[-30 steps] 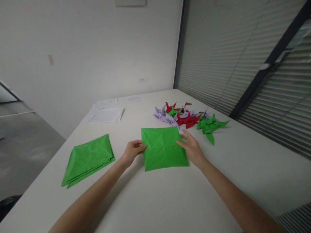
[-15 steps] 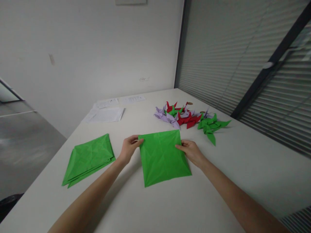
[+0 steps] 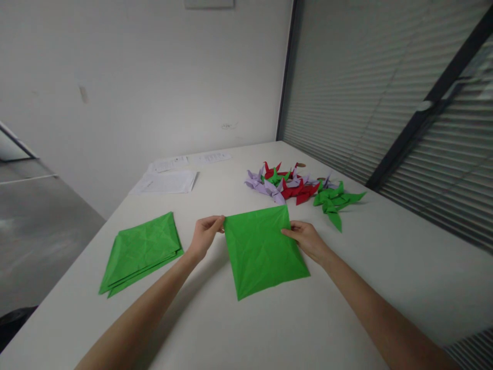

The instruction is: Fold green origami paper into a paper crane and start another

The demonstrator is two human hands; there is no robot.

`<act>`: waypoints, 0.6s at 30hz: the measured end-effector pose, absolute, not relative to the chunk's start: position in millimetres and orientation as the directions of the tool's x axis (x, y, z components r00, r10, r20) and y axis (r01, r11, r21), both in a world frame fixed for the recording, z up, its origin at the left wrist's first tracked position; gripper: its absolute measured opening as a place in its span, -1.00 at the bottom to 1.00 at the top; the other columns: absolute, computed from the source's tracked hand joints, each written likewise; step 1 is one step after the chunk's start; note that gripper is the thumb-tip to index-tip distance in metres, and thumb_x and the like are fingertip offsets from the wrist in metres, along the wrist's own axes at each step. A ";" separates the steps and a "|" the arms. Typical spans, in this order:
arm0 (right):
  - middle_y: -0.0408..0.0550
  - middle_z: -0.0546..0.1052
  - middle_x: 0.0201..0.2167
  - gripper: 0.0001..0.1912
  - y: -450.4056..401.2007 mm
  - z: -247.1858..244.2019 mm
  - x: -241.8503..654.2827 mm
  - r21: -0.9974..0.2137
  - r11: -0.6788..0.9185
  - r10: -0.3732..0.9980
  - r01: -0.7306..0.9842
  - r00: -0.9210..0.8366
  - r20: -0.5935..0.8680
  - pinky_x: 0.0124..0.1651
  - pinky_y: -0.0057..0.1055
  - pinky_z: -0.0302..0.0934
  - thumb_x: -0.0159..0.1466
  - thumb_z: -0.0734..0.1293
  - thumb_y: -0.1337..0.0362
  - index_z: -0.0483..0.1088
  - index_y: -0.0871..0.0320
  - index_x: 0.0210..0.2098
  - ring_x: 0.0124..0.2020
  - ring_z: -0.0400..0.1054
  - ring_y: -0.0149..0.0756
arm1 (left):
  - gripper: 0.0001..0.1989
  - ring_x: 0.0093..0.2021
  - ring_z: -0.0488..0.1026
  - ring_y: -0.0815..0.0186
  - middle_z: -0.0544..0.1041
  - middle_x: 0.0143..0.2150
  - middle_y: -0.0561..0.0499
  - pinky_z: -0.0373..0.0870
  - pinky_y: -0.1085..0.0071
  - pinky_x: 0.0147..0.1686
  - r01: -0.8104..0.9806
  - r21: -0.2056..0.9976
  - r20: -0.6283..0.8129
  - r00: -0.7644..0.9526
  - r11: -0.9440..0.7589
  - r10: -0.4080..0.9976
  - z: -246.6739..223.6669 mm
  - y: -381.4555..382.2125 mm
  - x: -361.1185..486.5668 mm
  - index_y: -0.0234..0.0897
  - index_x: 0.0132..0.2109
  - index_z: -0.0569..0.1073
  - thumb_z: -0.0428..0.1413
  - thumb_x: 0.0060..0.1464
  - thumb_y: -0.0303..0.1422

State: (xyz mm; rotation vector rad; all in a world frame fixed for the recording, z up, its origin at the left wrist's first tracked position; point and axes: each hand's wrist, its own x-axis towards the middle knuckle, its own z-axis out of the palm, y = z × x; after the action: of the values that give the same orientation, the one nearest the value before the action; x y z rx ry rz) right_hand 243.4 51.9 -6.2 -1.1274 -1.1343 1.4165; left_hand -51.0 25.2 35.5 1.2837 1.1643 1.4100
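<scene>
A square sheet of green origami paper point(image 3: 265, 252), marked with creases, is held above the white table between my two hands. My left hand point(image 3: 206, 234) is closed, with thumb and fingertips at the sheet's upper left corner. On the right edge, near the top, my right hand point(image 3: 306, 239) pinches the paper with the thumb in front and fingers behind. Left of my left hand lies a stack of creased green paper sheets point(image 3: 144, 249). Beyond the held sheet rests a pile of folded paper cranes in lilac, red point(image 3: 300, 191) and green point(image 3: 335, 200).
Printed white papers point(image 3: 167, 181) lie at the table's far left, near the wall. Window blinds point(image 3: 339, 92) run along the table's right side. The table's left edge drops to a grey floor point(image 3: 46, 226), with a black bag or bin point(image 3: 15, 324) at lower left.
The held sheet has shifted slightly right and tilted a little. My left fingertips have slid to the outer corner, overlapping the paper less. My right hand keeps its pinch.
</scene>
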 end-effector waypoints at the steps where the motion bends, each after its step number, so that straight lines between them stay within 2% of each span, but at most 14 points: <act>1: -0.07 0.61 -0.46 -0.58 52.0 -6.7 243.7 -0.985 -0.106 0.990 -0.133 -0.105 -0.092 -0.28 -0.29 0.34 -0.27 0.61 0.09 0.55 0.17 -0.47 -0.46 0.46 -0.24 | -0.62 -0.47 0.40 0.36 0.51 -0.51 -0.01 0.40 0.40 -0.40 -0.031 0.985 0.166 -0.084 -0.169 0.982 35.8 24.9 -50.7 -0.36 -0.43 0.58 0.24 -0.06 -0.06; 4: -0.06 0.62 -0.45 -0.59 52.1 -8.1 244.8 -0.983 -0.114 0.990 -0.143 -0.094 -0.101 -0.29 -0.28 0.35 -0.25 0.61 0.09 0.54 0.17 -0.46 -0.46 0.47 -0.23 | -0.62 -0.48 0.41 0.37 0.52 -0.48 -0.01 0.39 0.42 -0.42 -0.059 0.988 0.139 -0.091 -0.145 0.986 36.4 25.1 -50.0 -0.36 -0.37 0.59 0.25 -0.08 -0.06; 8: -0.05 0.62 -0.43 -0.57 52.8 -8.8 246.1 -0.983 -0.113 0.991 -0.144 -0.081 -0.102 -0.28 -0.27 0.36 -0.26 0.61 0.09 0.54 0.17 -0.44 -0.45 0.48 -0.22 | -0.68 -0.47 0.41 0.37 0.55 -0.45 -0.01 0.35 0.44 -0.45 -0.056 0.989 0.130 -0.078 -0.134 0.989 35.6 26.5 -49.1 -0.34 -0.37 0.58 0.38 -0.29 -0.22; 13: -0.06 0.62 -0.45 -0.58 52.9 -7.2 245.0 -0.985 -0.107 0.991 -0.132 -0.091 -0.095 -0.28 -0.27 0.36 -0.25 0.60 0.09 0.53 0.17 -0.45 -0.45 0.48 -0.22 | -0.72 -0.41 0.43 0.34 0.57 -0.42 -0.05 0.37 0.42 -0.38 -0.107 0.991 0.073 -0.075 -0.081 0.995 35.0 26.0 -49.9 -0.34 -0.37 0.61 0.34 -0.19 -0.21; 18: -0.05 0.62 -0.42 -0.60 50.9 -5.0 242.0 -0.987 -0.082 0.989 -0.137 -0.130 -0.064 -0.24 -0.27 0.35 -0.23 0.60 0.10 0.53 0.17 -0.45 -0.41 0.48 -0.22 | -0.74 -0.41 0.42 0.36 0.54 -0.42 -0.04 0.35 0.46 -0.39 -0.238 0.971 -0.037 -0.110 0.010 0.993 36.9 26.5 -51.2 -0.33 -0.41 0.58 0.34 -0.21 -0.21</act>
State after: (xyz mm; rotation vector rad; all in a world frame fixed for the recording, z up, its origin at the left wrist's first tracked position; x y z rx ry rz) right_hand 242.0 50.9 -5.0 -1.0936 -1.1573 1.4196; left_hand -51.2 26.5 36.9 0.9572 1.1211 1.3775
